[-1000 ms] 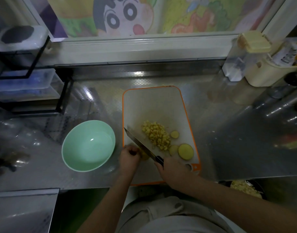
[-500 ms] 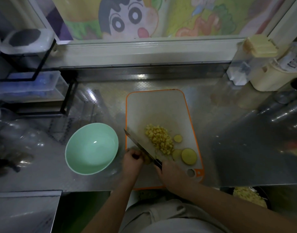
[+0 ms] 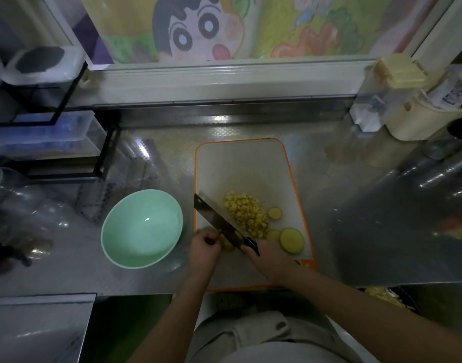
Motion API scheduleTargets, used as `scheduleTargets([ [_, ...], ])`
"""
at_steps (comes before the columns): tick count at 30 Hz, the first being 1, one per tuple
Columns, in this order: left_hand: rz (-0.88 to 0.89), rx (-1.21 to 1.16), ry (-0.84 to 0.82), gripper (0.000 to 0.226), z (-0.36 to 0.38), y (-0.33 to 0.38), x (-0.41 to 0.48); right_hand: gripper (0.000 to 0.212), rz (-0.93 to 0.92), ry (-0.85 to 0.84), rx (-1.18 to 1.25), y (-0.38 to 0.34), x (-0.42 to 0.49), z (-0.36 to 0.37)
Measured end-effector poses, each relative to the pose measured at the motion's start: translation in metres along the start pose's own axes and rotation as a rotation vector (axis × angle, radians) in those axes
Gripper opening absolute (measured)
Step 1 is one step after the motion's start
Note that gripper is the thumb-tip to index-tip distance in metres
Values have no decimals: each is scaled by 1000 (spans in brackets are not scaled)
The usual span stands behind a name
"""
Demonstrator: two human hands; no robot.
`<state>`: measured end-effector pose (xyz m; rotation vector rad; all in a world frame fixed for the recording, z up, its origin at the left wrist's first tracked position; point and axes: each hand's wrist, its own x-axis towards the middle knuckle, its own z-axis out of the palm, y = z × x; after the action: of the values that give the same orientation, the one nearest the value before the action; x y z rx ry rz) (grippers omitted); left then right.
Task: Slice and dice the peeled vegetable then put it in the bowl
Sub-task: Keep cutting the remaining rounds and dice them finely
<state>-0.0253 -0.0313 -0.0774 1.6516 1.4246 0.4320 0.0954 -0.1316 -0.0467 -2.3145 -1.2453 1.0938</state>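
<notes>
Steel counter [image 3: 355,205], dim light. Orange-edged cutting board [image 3: 245,166] lies lengthwise at centre. Right hand [image 3: 270,263] is wrapped round the black handle of the knife [image 3: 219,226]. The blade runs diagonally up-left, its tip over the board's left edge. Left hand [image 3: 205,246] has its fingers curled, pinching a small uncut vegetable piece [image 3: 227,246] down on the board's near-left part, right against the blade's flat. Whether the edge has reached the board cannot be told. Diced pile [image 3: 246,214] sits mid-board on the far side of the blade. Three round slices lie to the right of it: a small one [image 3: 274,214], a middle one [image 3: 273,235] touching the pile, and the largest [image 3: 292,241] nearest the right edge. Green bowl [image 3: 142,229] stands just beside the board's left edge, with nothing in it; the left hand and the blade lie between it and the pile. Far left: black wire rack [image 3: 104,153] with clear plastic boxes [image 3: 41,132]. Far right: clear dispenser with yellow lid [image 3: 397,72] beside a cream container [image 3: 413,121]. Cartoon picture [image 3: 198,30] is behind the counter. Pale peelings [image 3: 384,297] show below the counter edge at lower right.
</notes>
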Motion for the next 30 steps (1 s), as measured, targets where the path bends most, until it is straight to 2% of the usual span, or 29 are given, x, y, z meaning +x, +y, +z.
scheduleTargets([
  [6, 15, -14, -23, 10, -1, -2, 0, 40, 9, 82, 69, 2, -3, -6],
  [10, 3, -18, -41, 27, -5, 2, 0, 38, 12, 96, 100, 1, -5, -10],
  [13, -19, -5, -28, 27, -5, 4, -1, 40, 14, 108, 45, 1, -10, -9],
  [17, -21, -15, -32, 15, -6, 2, -3, 39, 17, 85, 49, -2, -20, -8],
  [20, -35, -10, -14, 17, -6, 3, -5, 39, 17, 93, 3, -7, -28, -9],
  [27, -93, 9, -7, 26, -5, 9, -6, 38, 56, -6, -44, -18, -39, -18],
  [30, -122, 5, -13, 22, -3, 10, -4, 35, 42, -8, -83, -20, -43, -18],
])
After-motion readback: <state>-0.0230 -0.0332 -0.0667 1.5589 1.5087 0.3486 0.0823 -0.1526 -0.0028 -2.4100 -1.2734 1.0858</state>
